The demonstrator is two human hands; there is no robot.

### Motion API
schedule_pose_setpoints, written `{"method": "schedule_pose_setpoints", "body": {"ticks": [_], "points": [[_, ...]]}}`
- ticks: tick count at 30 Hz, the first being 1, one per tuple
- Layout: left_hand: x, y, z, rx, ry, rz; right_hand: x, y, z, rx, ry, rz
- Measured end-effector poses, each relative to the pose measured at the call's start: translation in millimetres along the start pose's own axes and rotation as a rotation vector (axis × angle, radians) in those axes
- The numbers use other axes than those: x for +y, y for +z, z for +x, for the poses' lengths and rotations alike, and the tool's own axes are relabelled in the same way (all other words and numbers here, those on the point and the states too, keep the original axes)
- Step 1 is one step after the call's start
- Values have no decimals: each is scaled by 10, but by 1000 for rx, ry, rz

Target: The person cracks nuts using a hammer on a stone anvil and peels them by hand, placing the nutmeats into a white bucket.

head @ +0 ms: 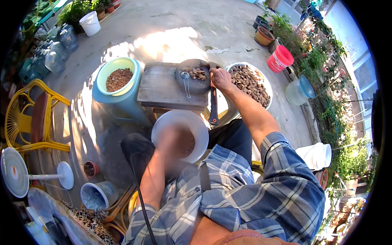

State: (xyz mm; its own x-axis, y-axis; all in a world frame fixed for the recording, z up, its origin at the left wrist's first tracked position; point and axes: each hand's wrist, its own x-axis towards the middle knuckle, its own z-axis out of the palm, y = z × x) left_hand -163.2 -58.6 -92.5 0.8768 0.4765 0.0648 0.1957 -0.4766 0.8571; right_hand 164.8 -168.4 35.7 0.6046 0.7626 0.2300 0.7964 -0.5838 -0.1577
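Note:
My right hand point(221, 79) grips a hammer point(213, 105) close to its head, and the black-and-orange handle points back toward me. Beside it lies a round dark stone slab point(180, 80) on a wooden bench point(156, 82). Several brown nuts or fruit pits point(197, 73) rest on the slab, next to a small wire-handled tool point(186, 80). Blurred by motion, my left hand point(174, 137) is in or over a translucent white bucket point(200, 125) at my lap. Small brown pieces point(189, 147) show inside that bucket; whether the hand holds any cannot be seen.
Left of the bench, a pale yellow-green bowl point(99, 76) of brown kernels sits on a blue plastic stool point(118, 105). To the right stands a white basin point(269, 84) full of brown shells or pits. A yellow chair point(18, 122) and a fan point(15, 173) are farther left.

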Motion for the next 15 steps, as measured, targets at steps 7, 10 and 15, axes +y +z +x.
{"method": "schedule_pose_setpoints", "body": {"ticks": [7,10,15], "points": [[270,-93,-179,42,63,-22,-213,-57,124,-86,66,42],[271,-87,-204,45,21,-45,-134,13,115,-36,64,88],[23,36,-184,47,123,89,-10,-29,-113,113,134,245]]}}
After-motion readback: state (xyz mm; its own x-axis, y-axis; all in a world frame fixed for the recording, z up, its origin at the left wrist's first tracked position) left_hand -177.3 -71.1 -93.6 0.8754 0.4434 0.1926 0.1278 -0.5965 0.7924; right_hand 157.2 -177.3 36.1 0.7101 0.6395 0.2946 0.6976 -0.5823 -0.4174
